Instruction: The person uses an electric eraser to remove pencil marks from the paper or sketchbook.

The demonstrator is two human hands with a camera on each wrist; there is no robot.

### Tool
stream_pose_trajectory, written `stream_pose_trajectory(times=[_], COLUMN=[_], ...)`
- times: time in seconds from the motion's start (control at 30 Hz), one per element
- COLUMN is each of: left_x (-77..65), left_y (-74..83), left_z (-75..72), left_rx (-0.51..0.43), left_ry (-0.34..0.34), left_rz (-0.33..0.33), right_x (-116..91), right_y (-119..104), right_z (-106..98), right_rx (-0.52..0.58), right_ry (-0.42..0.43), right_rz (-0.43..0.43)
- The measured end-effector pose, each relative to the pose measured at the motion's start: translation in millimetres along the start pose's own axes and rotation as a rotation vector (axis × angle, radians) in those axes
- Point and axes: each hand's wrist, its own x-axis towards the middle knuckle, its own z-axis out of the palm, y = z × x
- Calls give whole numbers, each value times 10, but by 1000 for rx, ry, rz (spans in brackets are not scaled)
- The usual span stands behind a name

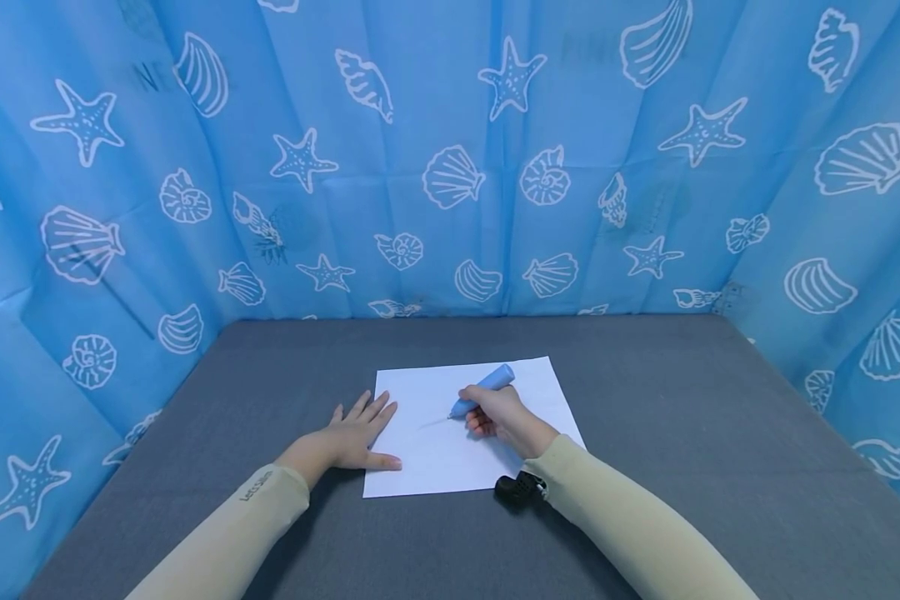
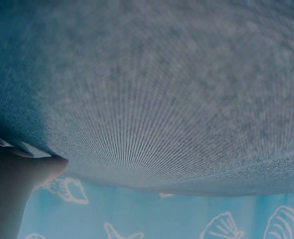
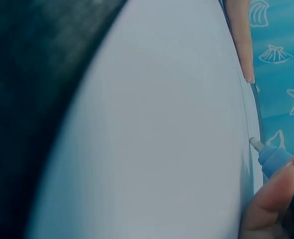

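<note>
A sheet of white paper [image 1: 427, 467] lies on the grey tabletop. My right hand [image 1: 501, 414] pinches a thick blue pen [image 1: 497, 377] between thumb and fingers, its body slanting up to the right. In the right wrist view the narrow pale tip of the pen [image 3: 274, 159] meets the paper [image 3: 172, 124], or is very near it. A faint streak runs left from the tip; I cannot tell whether it is a line or a shadow. My left hand [image 1: 356, 437] rests with spread fingers on the paper's left edge. In the left wrist view only part of that hand [image 2: 17, 179] shows.
The grey cloth-covered table [image 1: 667, 400] extends around the paper. A blue curtain [image 1: 450, 108] with white shells and starfish hangs behind it and along both sides. A small black device [image 1: 516, 492] sits at the right wrist, over the paper's near edge.
</note>
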Motion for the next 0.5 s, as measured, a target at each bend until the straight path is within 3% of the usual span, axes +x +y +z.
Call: stream_pose_trajectory(times=[0.2, 0.5], left_x=[-7, -19], left_y=[-4, 26], left_z=[1, -19], left_rx=[-5, -12], left_ry=[-2, 3], left_rz=[4, 13], right_x=[-25, -18], right_y=[5, -17], right_z=[34, 23], right_rx=[-15, -16], right_ry=[-47, -15], right_rz=[12, 8])
